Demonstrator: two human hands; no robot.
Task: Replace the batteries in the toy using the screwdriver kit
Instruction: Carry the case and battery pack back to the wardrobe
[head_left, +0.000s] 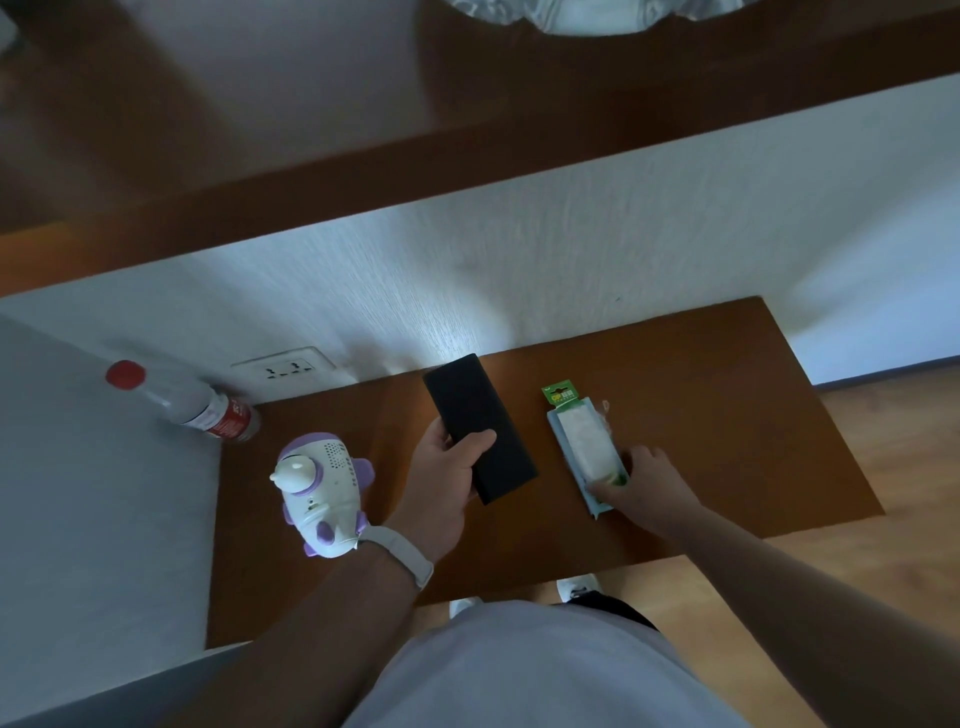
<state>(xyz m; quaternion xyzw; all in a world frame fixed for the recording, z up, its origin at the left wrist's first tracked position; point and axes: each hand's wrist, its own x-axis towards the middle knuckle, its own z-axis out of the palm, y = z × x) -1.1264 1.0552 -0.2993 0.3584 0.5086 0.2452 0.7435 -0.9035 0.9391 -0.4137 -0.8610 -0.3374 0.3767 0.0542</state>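
Observation:
A white and purple toy (318, 486) stands on the brown table (701, 426) at the left. My left hand (441, 483) grips the near end of a long black case (475, 423), the screwdriver kit, with the thumb across its top. To the right lies a battery pack (579, 441) with a green header card, flat on the table. My right hand (644, 480) holds the pack's near end, fingers curled over its edge.
A clear bottle (192, 402) with a red cap and red label lies at the table's back left corner, against the wall. A wall socket (284, 366) sits behind it. Wooden floor lies to the right of the table.

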